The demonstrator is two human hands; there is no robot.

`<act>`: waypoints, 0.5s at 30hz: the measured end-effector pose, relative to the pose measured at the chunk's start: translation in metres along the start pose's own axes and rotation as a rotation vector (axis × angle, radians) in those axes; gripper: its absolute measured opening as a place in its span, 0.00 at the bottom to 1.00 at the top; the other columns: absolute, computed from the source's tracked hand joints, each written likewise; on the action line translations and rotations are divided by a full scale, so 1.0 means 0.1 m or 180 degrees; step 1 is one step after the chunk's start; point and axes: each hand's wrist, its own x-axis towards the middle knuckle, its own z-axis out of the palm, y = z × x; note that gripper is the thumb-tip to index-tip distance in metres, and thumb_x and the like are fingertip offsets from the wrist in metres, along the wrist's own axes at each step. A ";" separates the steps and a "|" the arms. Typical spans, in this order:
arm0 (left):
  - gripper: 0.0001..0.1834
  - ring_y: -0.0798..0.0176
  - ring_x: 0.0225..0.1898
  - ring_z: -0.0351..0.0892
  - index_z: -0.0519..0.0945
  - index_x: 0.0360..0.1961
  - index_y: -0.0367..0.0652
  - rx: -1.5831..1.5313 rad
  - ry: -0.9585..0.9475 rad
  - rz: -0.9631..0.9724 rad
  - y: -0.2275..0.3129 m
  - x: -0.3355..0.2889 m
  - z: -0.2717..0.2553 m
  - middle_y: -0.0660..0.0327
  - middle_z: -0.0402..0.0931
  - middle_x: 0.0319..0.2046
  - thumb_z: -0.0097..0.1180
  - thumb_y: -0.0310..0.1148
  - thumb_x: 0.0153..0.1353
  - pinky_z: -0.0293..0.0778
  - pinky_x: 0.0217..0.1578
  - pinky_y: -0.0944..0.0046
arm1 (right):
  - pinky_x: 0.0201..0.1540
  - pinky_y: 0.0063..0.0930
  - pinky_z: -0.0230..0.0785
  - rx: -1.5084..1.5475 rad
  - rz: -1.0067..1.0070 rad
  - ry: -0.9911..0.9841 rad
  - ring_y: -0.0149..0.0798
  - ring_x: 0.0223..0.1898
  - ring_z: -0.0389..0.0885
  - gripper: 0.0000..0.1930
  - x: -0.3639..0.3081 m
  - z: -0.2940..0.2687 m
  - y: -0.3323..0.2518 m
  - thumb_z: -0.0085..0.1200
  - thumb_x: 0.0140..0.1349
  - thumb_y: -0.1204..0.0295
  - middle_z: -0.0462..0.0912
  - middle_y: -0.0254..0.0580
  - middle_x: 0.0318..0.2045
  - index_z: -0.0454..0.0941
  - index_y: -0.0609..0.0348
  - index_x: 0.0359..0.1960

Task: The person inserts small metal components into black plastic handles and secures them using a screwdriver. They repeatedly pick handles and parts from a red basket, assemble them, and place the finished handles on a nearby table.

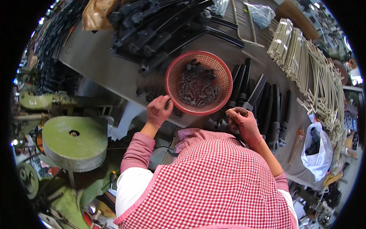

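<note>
So there's 1 red plastic mesh basket (223,72) here, sitting on the grey table (110,74) right in front of the person, near the table's front edge. Inside: a whole load of small coil springs (196,89), way too many to count, plus a clump of little black parts (196,68) toward the far side.

2 hands. The left hand (158,110) is just beside the basket's left rim, fingers curled; can't tell if there's something in it. The right hand (244,124) is off the lower right of the rim, thumb and fingertips pinched on a tiny shiny piece (228,114), too small to name.

Going outward: at least 3 loose dark pieces (148,93) left of the basket (blurry), and at least 8 black tubes (257,89) packed in on the right, so that side's tight. Big pile of black tubular frames (152,40) behind. More elbow room on the left, where the grey tabletop shows, though the edge slants in there. Far right: at least 2 tied rod bundles (281,40) and 1 white plastic bag (324,152).
</note>
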 end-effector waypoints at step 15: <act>0.16 0.55 0.43 0.83 0.81 0.47 0.45 -0.2968 -0.1243 -0.2875 0.61 1.24 1.43 0.57 0.83 0.40 0.61 0.42 0.63 0.80 0.41 0.58 | 0.36 0.21 0.76 0.0404 0.0256 0.0008 0.29 0.34 0.82 0.14 0.12 -0.36 -0.05 0.52 0.70 0.67 0.84 0.42 0.40 0.76 0.62 0.52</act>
